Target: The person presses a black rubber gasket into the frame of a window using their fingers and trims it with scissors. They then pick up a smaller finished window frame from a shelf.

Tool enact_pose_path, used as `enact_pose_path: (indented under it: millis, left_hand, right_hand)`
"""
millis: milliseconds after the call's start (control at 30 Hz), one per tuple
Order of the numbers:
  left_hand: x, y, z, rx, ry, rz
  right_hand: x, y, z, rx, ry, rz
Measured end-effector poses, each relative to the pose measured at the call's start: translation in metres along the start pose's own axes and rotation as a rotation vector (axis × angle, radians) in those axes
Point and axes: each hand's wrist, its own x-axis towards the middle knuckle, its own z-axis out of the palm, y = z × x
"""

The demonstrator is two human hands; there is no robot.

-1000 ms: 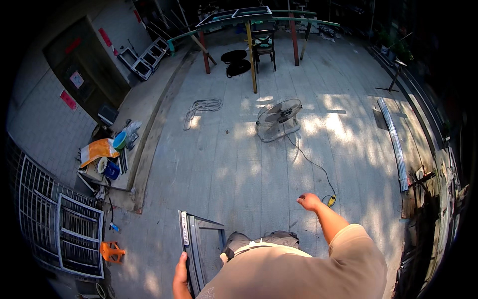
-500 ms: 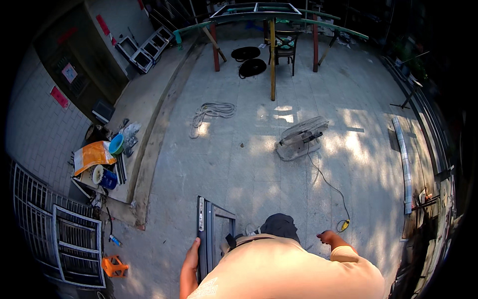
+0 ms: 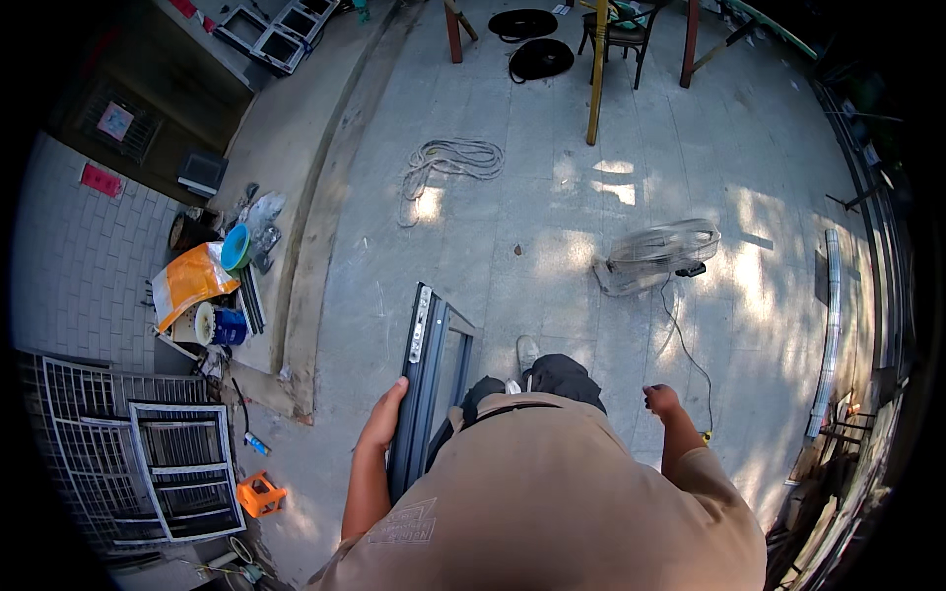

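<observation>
My left hand [image 3: 385,414] grips the outer edge of a dark grey metal window frame [image 3: 426,389], carried tilted along my left side. A silvery hardware strip [image 3: 421,325] shows near the frame's upper end; its lower part is hidden by my body. My right hand [image 3: 664,401] hangs out to the right with its fingers curled closed. Whether anything small sits inside them I cannot make out. Beyond that hand, on the paving, stands a dusty floor fan [image 3: 658,254] with a trailing cable [image 3: 692,353].
Coiled rope [image 3: 458,158] lies ahead on the paving. Metal grilles [image 3: 182,473] and an orange stool [image 3: 260,494] are at the left, below a blue bucket [image 3: 225,326] and an orange sack [image 3: 194,283]. A chair [image 3: 626,37] stands far ahead; long bars [image 3: 826,330] lie along the right.
My view has tipped further down, so the ground objects sit higher in the picture. My left hand still holds the window frame, and more of the frame and one shoe now show.
</observation>
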Motion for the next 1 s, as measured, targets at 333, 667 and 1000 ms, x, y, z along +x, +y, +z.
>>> enact_pose_path:
  millis: [333, 667, 1000]
  left_hand:
    - [0.164, 0.149, -0.027, 0.063, -0.108, 0.041]
    - [0.349, 0.299, -0.032, 0.032, -0.226, -0.014]
    - [0.474, 0.382, -0.026, -0.033, -0.277, -0.155]
  right_hand:
    - [0.049, -0.483, 0.001, -0.249, 0.122, -0.72]
    - [0.113, -0.428, 0.012, -0.337, 0.166, -0.274]
    - [0.144, -0.384, -0.036, -0.004, -0.155, 0.417]
